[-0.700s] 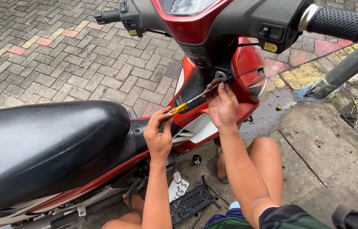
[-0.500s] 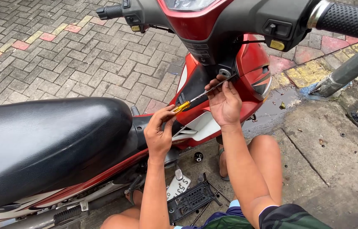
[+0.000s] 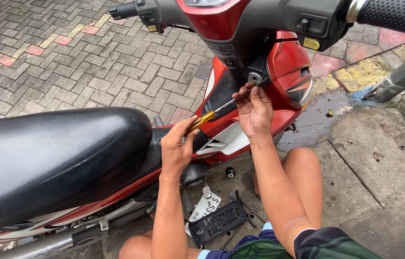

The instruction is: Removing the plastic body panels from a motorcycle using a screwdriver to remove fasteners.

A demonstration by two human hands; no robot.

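Under the handlebar, at the red leg shield [image 3: 286, 76] of a motorbike [image 3: 68, 163]: left hand [image 3: 176, 146] wrapped shut around the yellow handle of a screwdriver [image 3: 217, 111], shaft slanting up toward the dark panel just below the ignition barrel [image 3: 255, 76]. Right hand [image 3: 255, 111] lying against the panel, fingers loosely curled over the shaft near its tip, steadying rather than clamping. Tip hidden behind those fingers, so probably seated on a fastener, though impossible to confirm. Panel still in place, judged as mid-loosening. Below, on wet concrete: black footrest plate [image 3: 221, 221], white number plate [image 3: 203, 207], small dark round part [image 3: 230, 172] lying loose.
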